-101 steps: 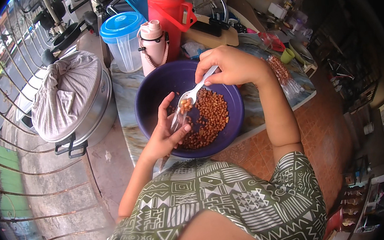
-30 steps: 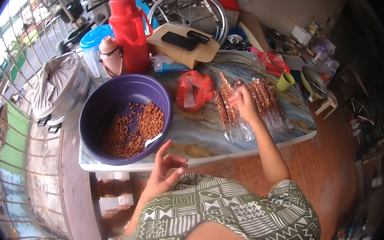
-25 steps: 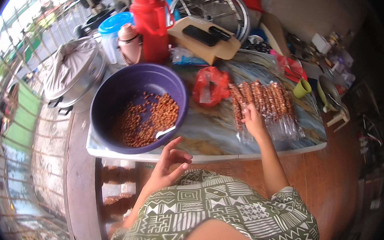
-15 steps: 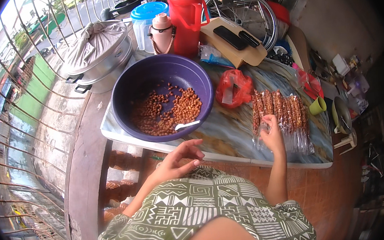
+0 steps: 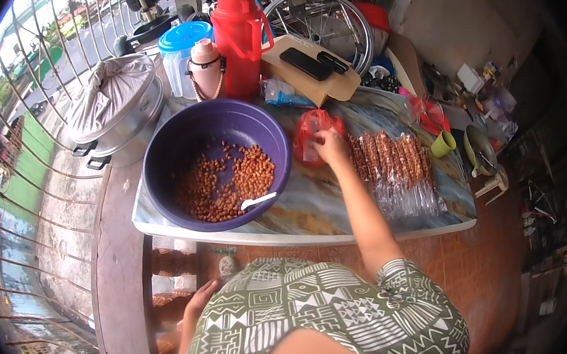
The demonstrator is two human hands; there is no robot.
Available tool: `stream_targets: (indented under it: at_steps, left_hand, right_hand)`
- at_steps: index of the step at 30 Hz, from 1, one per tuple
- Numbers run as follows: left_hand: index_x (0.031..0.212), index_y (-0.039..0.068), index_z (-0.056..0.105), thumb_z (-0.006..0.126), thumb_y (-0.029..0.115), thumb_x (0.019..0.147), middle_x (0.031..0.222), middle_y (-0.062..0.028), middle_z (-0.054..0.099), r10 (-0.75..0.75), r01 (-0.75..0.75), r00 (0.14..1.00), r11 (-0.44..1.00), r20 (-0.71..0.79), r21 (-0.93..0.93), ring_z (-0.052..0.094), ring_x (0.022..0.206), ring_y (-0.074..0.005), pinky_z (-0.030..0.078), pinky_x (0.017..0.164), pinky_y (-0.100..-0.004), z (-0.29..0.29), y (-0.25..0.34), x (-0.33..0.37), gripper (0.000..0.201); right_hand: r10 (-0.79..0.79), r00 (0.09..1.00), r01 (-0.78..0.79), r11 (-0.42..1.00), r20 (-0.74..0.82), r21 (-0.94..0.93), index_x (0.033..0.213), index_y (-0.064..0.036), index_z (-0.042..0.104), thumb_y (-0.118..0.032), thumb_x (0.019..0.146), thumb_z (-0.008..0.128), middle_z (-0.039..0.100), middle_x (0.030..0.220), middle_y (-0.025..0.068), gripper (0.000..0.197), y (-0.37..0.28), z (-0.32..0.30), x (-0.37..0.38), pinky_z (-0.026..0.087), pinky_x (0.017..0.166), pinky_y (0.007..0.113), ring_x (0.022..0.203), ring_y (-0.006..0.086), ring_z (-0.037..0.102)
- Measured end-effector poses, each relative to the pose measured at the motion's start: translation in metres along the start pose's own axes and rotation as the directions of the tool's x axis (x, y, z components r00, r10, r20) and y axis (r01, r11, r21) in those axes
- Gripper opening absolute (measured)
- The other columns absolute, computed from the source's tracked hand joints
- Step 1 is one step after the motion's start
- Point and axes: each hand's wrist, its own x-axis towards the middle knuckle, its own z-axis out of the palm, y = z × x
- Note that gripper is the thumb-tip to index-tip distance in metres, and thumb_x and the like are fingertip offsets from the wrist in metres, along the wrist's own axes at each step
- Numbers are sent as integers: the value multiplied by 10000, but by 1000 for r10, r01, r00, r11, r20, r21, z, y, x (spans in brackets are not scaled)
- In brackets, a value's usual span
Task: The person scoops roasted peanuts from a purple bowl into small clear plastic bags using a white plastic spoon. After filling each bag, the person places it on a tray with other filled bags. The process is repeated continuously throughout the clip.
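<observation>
A: From my remote feed, where are the hands?

B: I have the right hand [image 5: 330, 146] on the crumpled red plastic bag [image 5: 309, 150], fingers at its upper part. I can't tell whether they grip anything. The left hand [image 5: 201, 297] hangs low beside the patterned green-and-white garment [image 5: 309, 297], away from the bench [image 5: 326, 197]; its grasp is unclear to me.

A: Where does that bag lie, and is anything inside?

B: On the marble-patterned bench, between the basin and the filled packets. I make out something pale and clear in it, too indistinct to name.

A: And that basin?

B: The round, deep purple plastic basin [image 5: 181, 142] holds loose brown nuts [image 5: 254, 169], spread over the bottom, with a white plastic spoon [image 5: 258, 200] lying at the near right side. Right of the bag I see slim clear plastic packets [image 5: 398, 159] in a row, packed with brown nuts, their loose ends toward the near edge.

A: Other containers?

B: Behind the basin, a clear tub [image 5: 177, 78] with a blue lid, a pink bottle [image 5: 206, 74] and a tall red jug [image 5: 237, 52]. At left, a silver metal pot [image 5: 135, 138] is covered with grey cloth [image 5: 108, 95].
</observation>
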Motion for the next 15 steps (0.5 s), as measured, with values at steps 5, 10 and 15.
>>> stream_targets:
  at_steps: [5, 10, 15]
  left_hand:
    - [1468, 20, 448, 516, 422, 1036, 1408, -125, 542, -19, 6, 968, 999, -249, -54, 518, 1258, -235, 407, 1064, -366, 35, 15, -57, 594]
    - [1433, 19, 492, 539, 439, 1023, 1353, -118, 580, -41, 7, 946, 994, -321, -107, 543, 1210, -230, 429, 1028, -364, 43, 7, -77, 589]
    - [1398, 18, 535, 563, 456, 1010, 1299, -111, 618, -113, 70, 961, 982, -253, -174, 569, 1162, -226, 450, 992, -363, 26, -15, -71, 587]
  right_hand:
    - [82, 996, -77, 989, -38, 124, 872, -136, 760, -289, 780, 800, 666, 952, 115, 183, 6, 37, -2, 529, 787, 429, 906, 339, 665]
    - [53, 996, -33, 967, -75, 253, 896, -130, 767, -256, 817, 777, 667, 950, 115, 148, 20, 36, 0, 522, 778, 420, 908, 338, 665]
    - [20, 995, 5, 968, -96, 252, 872, -103, 771, -239, 797, 802, 692, 985, 110, 159, 24, 19, 5, 526, 790, 403, 894, 302, 682]
